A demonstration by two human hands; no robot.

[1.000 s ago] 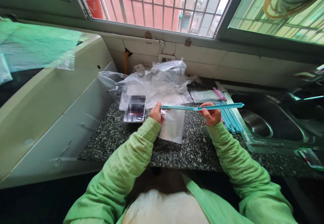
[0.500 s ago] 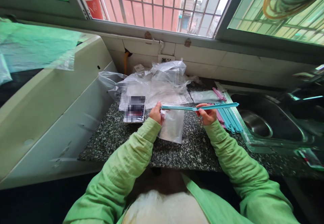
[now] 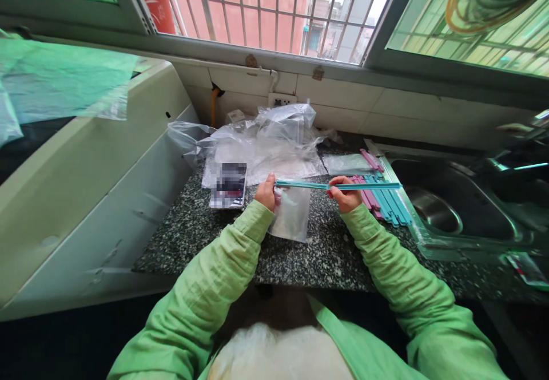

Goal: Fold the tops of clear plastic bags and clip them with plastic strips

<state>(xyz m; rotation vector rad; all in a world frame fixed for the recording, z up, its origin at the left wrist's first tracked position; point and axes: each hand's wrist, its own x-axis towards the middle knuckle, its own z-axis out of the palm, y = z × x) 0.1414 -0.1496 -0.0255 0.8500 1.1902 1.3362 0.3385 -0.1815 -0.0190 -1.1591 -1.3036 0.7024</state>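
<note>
The left hand (image 3: 266, 192) pinches one end of a long, thin teal plastic sealing stick (image 3: 338, 185) together with the top edge of a small clear plastic bag (image 3: 293, 215), which hangs limp and slightly frosted just below the fingers. The right hand (image 3: 345, 196) grips the same stick further along, fingers curled over its flat, rigid length, which runs level between both hands and juts out past the right one. Just beyond the right hand, loose teal and pink sticks (image 3: 383, 200) lie bunched on the speckled granite counter (image 3: 326, 254). Ahead of the left hand lie crumpled transparent bags (image 3: 270, 139) and a phone (image 3: 229, 184).
</note>
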